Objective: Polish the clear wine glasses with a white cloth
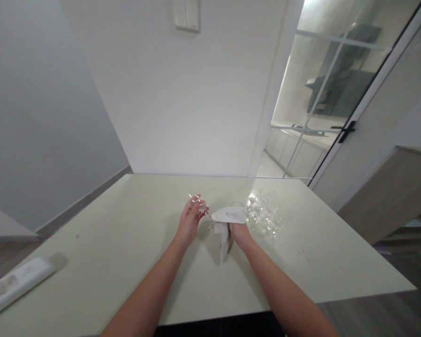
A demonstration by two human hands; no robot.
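My left hand (190, 221) is closed around a small clear glass (202, 206), which looks stemmed; its outline is partly hidden by my fingers. A white cloth (229, 215) covers the fingers of my right hand (241, 235), which grips it, and one end hangs down toward the tabletop. The cloth's left edge is close to the glass; I cannot tell whether they touch. Just right of the cloth, several small clear glasses (263, 210) lie clustered on the pale table (126, 248). Their see-through shapes overlap, so single ones are hard to make out.
A white oblong box or packet (19, 283) lies at the table's left front edge. White panelling (189, 103) rises behind the far edge. A glass-paned door (312, 93) with a black handle (347, 131) stands at the back right.
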